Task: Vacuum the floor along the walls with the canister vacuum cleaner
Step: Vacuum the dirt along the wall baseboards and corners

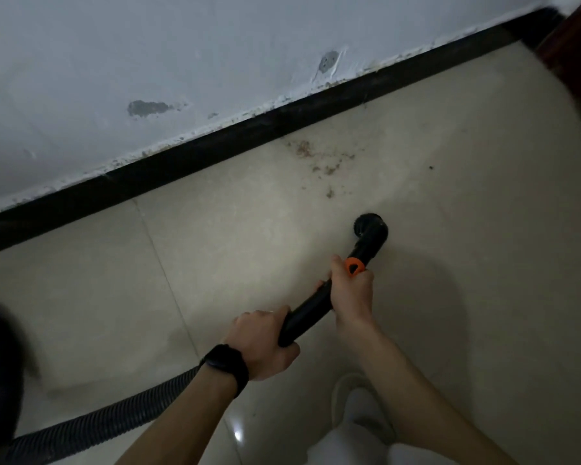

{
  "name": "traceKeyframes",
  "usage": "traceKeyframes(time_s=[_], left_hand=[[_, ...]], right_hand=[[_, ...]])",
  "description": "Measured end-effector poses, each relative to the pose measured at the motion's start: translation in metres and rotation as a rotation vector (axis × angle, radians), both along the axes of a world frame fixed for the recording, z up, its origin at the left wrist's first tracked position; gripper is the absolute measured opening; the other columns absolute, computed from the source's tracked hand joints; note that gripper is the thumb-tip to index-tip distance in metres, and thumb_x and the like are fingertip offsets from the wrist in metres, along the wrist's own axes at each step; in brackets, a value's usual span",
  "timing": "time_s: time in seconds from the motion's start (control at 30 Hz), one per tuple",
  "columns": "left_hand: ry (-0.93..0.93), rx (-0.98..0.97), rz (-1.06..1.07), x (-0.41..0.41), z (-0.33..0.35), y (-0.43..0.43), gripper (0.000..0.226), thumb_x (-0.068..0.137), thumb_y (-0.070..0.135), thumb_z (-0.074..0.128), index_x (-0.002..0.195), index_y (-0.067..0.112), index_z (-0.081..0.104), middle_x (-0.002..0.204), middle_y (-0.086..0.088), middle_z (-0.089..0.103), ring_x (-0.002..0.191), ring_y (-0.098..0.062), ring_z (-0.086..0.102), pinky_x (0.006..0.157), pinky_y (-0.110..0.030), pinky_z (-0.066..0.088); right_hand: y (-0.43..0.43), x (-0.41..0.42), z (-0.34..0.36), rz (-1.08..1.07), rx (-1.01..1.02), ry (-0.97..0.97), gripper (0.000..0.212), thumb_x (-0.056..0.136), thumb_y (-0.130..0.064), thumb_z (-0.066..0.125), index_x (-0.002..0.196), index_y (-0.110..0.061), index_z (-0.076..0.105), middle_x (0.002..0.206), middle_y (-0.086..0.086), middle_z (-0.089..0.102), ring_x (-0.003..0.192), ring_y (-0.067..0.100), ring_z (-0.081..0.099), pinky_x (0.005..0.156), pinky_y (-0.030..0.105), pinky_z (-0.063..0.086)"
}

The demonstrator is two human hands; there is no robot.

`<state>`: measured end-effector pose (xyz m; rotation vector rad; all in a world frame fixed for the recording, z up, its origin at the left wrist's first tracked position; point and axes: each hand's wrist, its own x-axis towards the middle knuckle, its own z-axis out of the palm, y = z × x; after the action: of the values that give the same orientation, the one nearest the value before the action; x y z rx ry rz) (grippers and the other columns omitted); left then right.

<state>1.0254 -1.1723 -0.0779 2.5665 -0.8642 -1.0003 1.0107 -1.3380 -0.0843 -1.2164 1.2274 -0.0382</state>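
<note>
Beige tile floor, brown crumbs by black skirting. Left grip and right grip both wrap the rigid black orange-collared vacuum wand.

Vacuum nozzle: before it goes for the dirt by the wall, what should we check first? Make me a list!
1. Rear grip: the left hand holds the wand at its back end, ok.
2. Front grip: the right hand holds the wand behind the orange collar, ok.
3. Aim: the nozzle sits short of the debris near the baseboard, not ok.
4. Path: nothing lies between nozzle and debris, ok.
5. Slack: the hose shows no kink in view, ok; beyond that, cannot tell.
6. Power on: cannot tell.
</note>
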Motion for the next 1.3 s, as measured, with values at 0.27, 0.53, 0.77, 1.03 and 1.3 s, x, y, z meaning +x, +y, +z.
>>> traceKeyframes(time_s=[0.27,0.53,0.77,1.03,1.3], left_hand=[[-0.013,-0.017,0.046,0.008,0.0,-0.039,0.028,0.084,0.049,0.055,0.095,0.031,0.037,0.077,0.005,0.053,0.07,-0.026,0.057,0.064,-0.03,0.044],[0.044,-0.083,0.072,0.02,-0.005,-0.069,0.022,0.088,0.043,0.057,0.1,0.029,0.045,0.083,0.007,0.057,0.072,-0.019,0.059,0.064,-0.031,0.049],[-0.016,-0.129,0.0,0.042,-0.01,-0.139,0.02,0.092,0.044,0.054,0.102,0.029,0.045,0.096,0.006,0.06,0.073,-0.017,0.055,0.064,-0.031,0.046],[-0.091,-0.098,-0.026,0.073,-0.004,-0.21,0.023,0.094,0.044,0.051,0.103,0.024,0.041,0.098,0.002,0.059,0.077,-0.023,0.059,0.066,-0.035,0.049],[-0.03,-0.056,-0.031,0.09,-0.004,-0.203,0.028,0.092,0.045,0.054,0.107,0.023,0.044,0.093,0.002,0.058,0.073,-0.022,0.057,0.065,-0.033,0.049]], right_hand=[[-0.039,0.023,-0.005,-0.026,-0.01,-0.017,0.052,0.096,-0.039,0.068,0.128,-0.001,0.05,0.087,0.005,0.063,0.057,0.016,0.068,0.071,0.039,0.062],[-0.072,0.035,-0.007,-0.095,-0.049,0.036,0.05,0.101,-0.037,0.063,0.131,0.001,0.052,0.088,0.006,0.063,0.046,0.008,0.065,0.055,0.026,0.053],[-0.138,0.046,-0.001,-0.277,-0.046,-0.044,0.02,0.101,-0.024,0.062,0.1,-0.005,0.053,0.063,0.003,0.058,0.04,0.015,0.057,0.052,0.03,0.052],[-0.203,0.082,0.006,-0.304,-0.023,-0.154,0.022,0.1,-0.008,0.06,0.082,-0.007,0.048,0.067,0.006,0.049,0.04,0.015,0.047,0.044,0.027,0.048],[-0.203,0.099,0.004,-0.185,0.027,-0.1,0.018,0.099,-0.012,0.063,0.087,-0.008,0.05,0.07,0.005,0.048,0.043,0.016,0.053,0.048,0.03,0.053]])
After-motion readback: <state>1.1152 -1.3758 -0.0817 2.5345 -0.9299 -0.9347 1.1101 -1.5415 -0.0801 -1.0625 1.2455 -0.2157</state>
